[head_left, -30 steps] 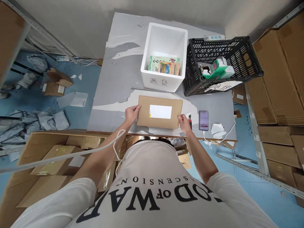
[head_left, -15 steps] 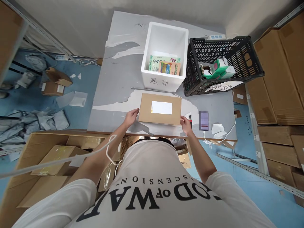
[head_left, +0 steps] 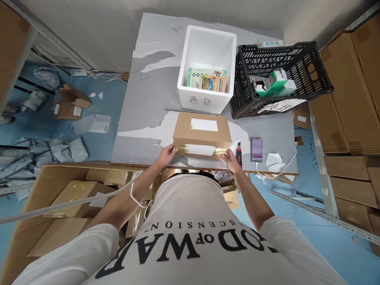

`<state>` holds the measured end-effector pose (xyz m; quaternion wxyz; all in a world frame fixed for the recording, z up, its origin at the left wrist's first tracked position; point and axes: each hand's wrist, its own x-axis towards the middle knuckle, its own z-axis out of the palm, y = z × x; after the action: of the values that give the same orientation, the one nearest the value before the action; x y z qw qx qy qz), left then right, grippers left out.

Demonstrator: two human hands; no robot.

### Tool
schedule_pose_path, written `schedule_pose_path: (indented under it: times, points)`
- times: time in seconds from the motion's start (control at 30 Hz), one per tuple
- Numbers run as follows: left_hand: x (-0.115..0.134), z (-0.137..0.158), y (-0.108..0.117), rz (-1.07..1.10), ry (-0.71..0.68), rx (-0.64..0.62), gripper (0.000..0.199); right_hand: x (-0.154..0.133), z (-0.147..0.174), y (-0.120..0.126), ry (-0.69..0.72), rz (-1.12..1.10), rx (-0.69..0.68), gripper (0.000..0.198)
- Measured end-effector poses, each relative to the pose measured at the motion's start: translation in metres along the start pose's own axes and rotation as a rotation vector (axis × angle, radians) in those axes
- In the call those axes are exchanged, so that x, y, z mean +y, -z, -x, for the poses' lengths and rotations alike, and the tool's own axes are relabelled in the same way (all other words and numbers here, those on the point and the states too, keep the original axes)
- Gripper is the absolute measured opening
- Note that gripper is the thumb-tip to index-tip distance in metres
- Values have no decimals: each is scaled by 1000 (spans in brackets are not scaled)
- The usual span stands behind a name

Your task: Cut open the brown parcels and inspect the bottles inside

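Observation:
A brown cardboard box [head_left: 184,126] stands on the grey table in front of me, tilted so that its near side shows. Clear yellowish tape and a white label run along that side, and another white label is on the top face. My left hand [head_left: 166,155] grips the box's near left corner. At the near right corner, my right hand [head_left: 230,160] pinches the box with thumb and fingers. Just right of that hand lies a red and black utility knife [head_left: 239,155].
Behind the box stand a white foam box [head_left: 204,102] holding booklets and a black plastic crate [head_left: 246,105] with green and white cartons. A phone [head_left: 256,149] on a white cable lies at right, beside crumpled paper [head_left: 273,159]. A large open carton [head_left: 35,198] is at lower left.
The cardboard box has tipped, so its taped near side now shows. My left hand has moved in from beside the box to grip its corner; the right hand has shifted slightly nearer to me.

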<state>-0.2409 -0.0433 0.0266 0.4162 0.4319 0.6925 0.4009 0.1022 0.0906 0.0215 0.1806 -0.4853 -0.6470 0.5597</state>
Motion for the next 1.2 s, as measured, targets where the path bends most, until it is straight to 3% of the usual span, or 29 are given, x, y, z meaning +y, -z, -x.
schedule_pose_path:
  times: [0.1,0.2,0.4,0.53,0.6,0.73,0.8,0.87,0.97,1.07,1.13,1.2]
  points:
    - [28,5,3,-104,26,166,53,-19,7,9,-4,58,76,39]
    - [46,2,2,-258,96,273,51,-37,6,13,-56,254,144,46]
    - [57,0,1,-279,122,235,50,-49,-2,12,-74,356,169,56]
    - [61,2,-2,-175,114,206,54,-32,-3,17,-113,240,141,60]
    - [61,1,-4,-137,120,222,54,-15,-3,26,-157,217,200,59]
    - [58,-2,-8,-150,112,242,54,21,-1,44,-440,548,392,58]
    - [55,-1,-10,-184,91,253,58,35,0,47,-588,667,367,67]
    - [52,2,-11,-229,67,279,68,44,1,50,-640,647,337,68]
    - [50,9,-12,-348,-59,328,77,42,1,59,-578,468,372,61]
    - [52,13,-14,-540,-334,248,66,13,-4,74,-454,326,417,57]
    - [53,13,-18,-659,-498,123,56,-26,-11,77,-224,258,378,60]
    - [52,9,-23,-733,-595,18,48,-76,-22,67,98,285,200,65]
